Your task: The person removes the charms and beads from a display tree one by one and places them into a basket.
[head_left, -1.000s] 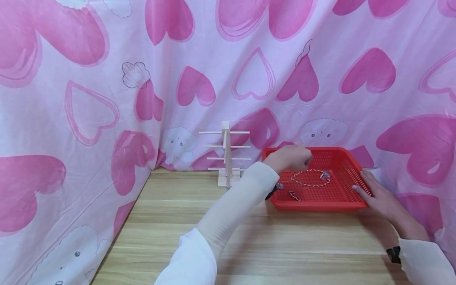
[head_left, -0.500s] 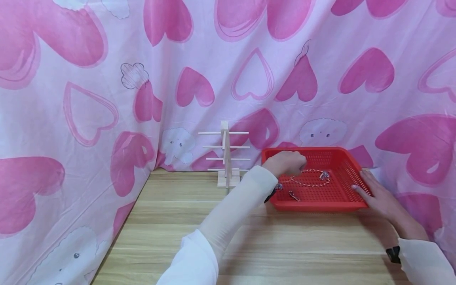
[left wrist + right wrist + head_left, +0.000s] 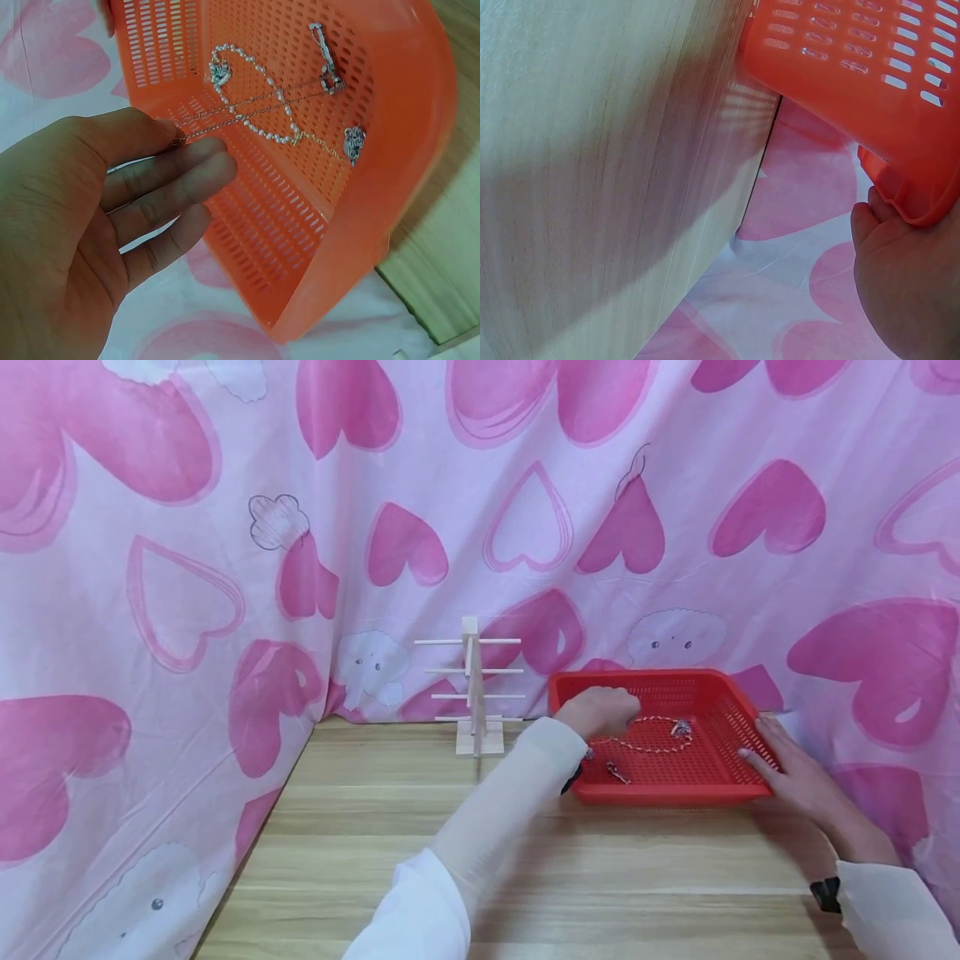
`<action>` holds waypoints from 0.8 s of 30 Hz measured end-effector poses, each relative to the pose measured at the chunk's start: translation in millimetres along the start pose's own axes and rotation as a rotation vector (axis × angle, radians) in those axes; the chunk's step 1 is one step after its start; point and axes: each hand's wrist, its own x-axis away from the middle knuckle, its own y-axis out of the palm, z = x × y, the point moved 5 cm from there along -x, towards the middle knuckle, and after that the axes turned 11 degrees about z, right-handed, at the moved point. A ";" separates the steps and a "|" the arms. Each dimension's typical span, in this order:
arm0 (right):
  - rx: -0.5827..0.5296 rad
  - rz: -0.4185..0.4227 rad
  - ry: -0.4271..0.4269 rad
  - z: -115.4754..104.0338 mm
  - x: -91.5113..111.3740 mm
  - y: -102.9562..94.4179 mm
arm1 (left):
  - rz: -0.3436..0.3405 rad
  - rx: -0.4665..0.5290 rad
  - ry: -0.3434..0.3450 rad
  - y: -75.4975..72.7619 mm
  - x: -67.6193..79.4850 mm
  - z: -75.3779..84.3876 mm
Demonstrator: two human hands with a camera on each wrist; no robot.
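My left hand [image 3: 600, 712] is over the left part of the red plastic basket [image 3: 675, 793]. Between thumb and index finger it pinches a thin chain necklace [image 3: 206, 130]; two strands run taut from the fingertips to a silver pendant [image 3: 331, 82] low in the basket. A beaded necklace [image 3: 652, 749] with a silver cluster [image 3: 681, 728] lies looped on the basket floor. Another dark silver cluster [image 3: 354, 142] lies at the end of its gold chain. My right hand [image 3: 798, 772] grips the basket's right rim, thumb over the inner side.
A wooden rack [image 3: 471, 693] with several horizontal pegs stands left of the basket, close by my left forearm. The wood-grain table [image 3: 360, 827] runs up to a pink heart-patterned cloth [image 3: 405, 543] hanging behind and at both sides.
My left hand has lowered slightly and drawn a little to the left inside the basket, keeping its fingers together. My right hand stays on the rim, and the basket has not moved.
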 end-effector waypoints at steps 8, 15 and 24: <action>0.009 -0.016 0.011 -1.8 0.5 2.7 | -0.021 0.029 -0.017 12.0 -1.9 0.4; 0.006 -0.005 0.012 -2.5 -0.3 0.5 | -0.016 0.010 -0.025 17.4 -4.3 -1.1; 0.013 -0.017 0.024 -3.1 1.7 -2.1 | -0.018 -0.015 -0.018 26.4 -4.7 -1.2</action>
